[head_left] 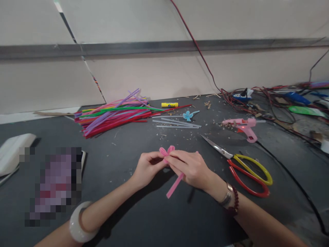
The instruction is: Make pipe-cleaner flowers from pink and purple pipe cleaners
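Observation:
A pink pipe cleaner (175,185), bent into petal-like loops at its upper end, is pinched between both hands above the dark table. My left hand (149,168) grips the looped part from the left with thumb and fingers. From the right, my right hand (190,166) closes over the same loops, and a straight pink tail hangs below it toward me. The fingers partly hide the middle of the loops. Beyond the hands lie a small light-blue pipe cleaner flower (188,116) with a stem and several translucent glue sticks (178,126).
Scissors (231,156) with red and yellow handles lie to the right. Behind them is a pink glue gun (244,127) with a black cord. A pile of coloured pipe cleaners (113,118), a yellow glue stick tube (169,105) and tangled wires (269,99) line the back. A blurred-out object (55,185) lies left.

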`<state>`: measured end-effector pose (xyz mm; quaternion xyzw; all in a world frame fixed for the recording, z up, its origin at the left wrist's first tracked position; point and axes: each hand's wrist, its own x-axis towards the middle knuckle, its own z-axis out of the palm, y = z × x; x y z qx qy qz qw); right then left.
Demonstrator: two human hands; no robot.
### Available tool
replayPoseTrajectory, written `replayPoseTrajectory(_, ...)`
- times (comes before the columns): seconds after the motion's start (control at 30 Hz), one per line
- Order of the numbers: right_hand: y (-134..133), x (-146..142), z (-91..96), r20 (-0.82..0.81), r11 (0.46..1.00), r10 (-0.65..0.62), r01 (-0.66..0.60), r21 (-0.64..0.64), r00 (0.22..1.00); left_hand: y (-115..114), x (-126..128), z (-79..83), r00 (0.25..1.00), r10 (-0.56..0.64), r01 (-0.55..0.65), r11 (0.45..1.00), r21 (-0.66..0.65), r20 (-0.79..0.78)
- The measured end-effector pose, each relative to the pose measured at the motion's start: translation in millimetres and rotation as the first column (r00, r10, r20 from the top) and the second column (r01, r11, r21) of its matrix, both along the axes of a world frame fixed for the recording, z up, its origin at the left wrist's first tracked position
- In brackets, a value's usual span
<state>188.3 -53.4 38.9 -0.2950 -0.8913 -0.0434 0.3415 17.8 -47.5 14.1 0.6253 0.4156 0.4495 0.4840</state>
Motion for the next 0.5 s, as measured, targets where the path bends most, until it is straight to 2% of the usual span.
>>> replayPoseTrajectory(0.2, -2.0, 3.2, 1.9, 0.027, 0.997, 0.043, -0.041, -0.072, 0.999, 3.2, -2.7, -1.1, 0.991, -0.065, 0.079, 0.99, -0.118, 0.12)
replayPoseTrajectory(0.4, 0.0, 4.2, 3.2, 0.006, 0.983, 0.077, -0.075, -0.169, 0.997, 2.9, -2.9, 1.2, 0.982, -0.103, 0.12, 0.988, -0.096, 0.161)
replayPoseTrajectory(0.5, 1.8, 4.5, 8.0, -0.107, 0.976, 0.054, -0.076, -0.206, 0.993, 3.1, -4.1, 0.6, 0.987, -0.091, 0.102, 0.991, -0.085, 0.129)
